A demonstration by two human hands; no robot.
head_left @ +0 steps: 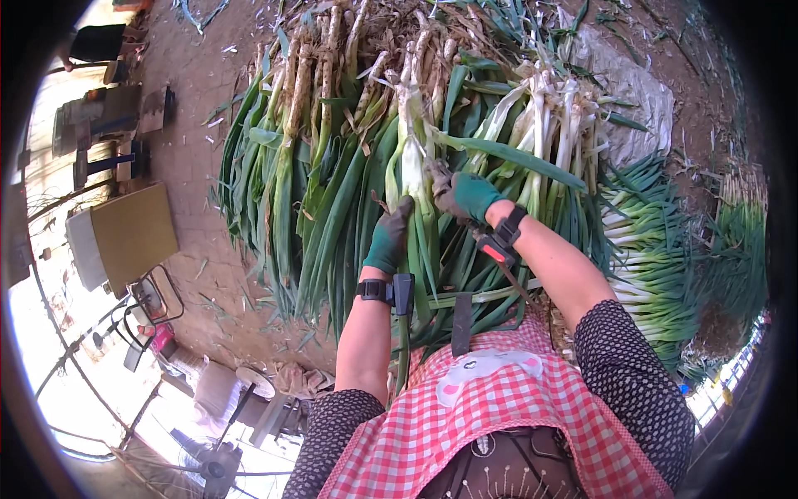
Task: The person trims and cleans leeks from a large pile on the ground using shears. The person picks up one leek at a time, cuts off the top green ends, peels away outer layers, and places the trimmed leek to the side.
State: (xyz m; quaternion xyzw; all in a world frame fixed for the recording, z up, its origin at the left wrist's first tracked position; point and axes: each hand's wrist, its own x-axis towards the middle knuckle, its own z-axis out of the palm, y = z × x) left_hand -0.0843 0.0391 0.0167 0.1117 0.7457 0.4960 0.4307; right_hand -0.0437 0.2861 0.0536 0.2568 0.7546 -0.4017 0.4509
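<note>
A leek [412, 162] with a white shank and green leaves lies before me, roots pointing away. My left hand [392, 231], in a green and grey glove, is closed round its lower green part, thumb on top. My right hand [462, 193], gloved the same way, is closed beside the white shank on its right. Its fingertips touch the leek, but what they pinch is hidden. One loose green leaf [515, 158] sticks out to the right, just beyond my right hand. Under both hands spreads a large heap of unpeeled leeks [312, 175], with brown, dry outer skins toward the roots.
Peeled leeks [652, 266] are stacked in a row to my right, with another pile [740, 224] farther right. A pale plastic sheet [623, 91] lies behind the heap. On the left are a tan board [137, 233], a metal-framed chair [154, 295] and a fan [218, 470].
</note>
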